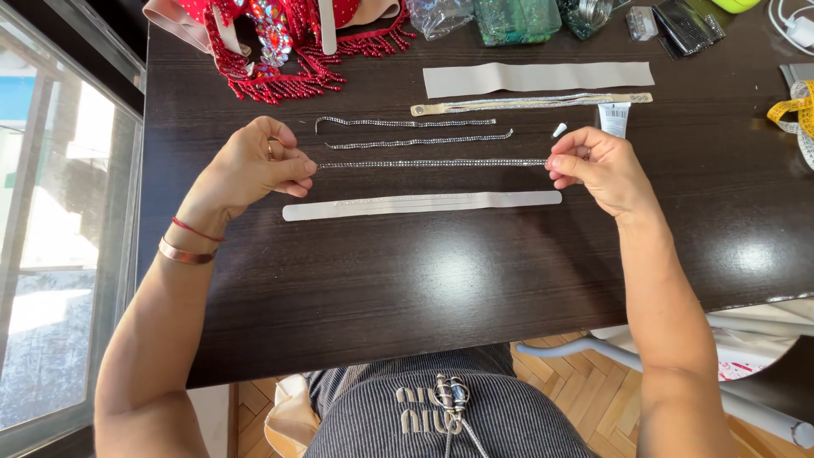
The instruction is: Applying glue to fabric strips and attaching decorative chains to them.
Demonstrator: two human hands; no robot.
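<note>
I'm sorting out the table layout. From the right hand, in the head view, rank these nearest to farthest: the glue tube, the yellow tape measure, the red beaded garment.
From the right hand:
1. Glue tube, just above it on the table.
2. Yellow tape measure, at the right edge.
3. Red beaded garment, far top left.

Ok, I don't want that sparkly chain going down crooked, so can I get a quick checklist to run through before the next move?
1. Both ends gripped: left hand and right hand each pinch an end of the rhinestone chain. Ok.
2. Chain taut and straight between the hands. Ok.
3. Chain parallel to the pale strip lying just nearer the person. Ok.
4. Chain touching the strip: it sits apart, beyond it. Not ok.
5. Glue on the strip: cannot tell.
6. Glue tube capped: its cap lies loose beside it. Not ok.
</note>
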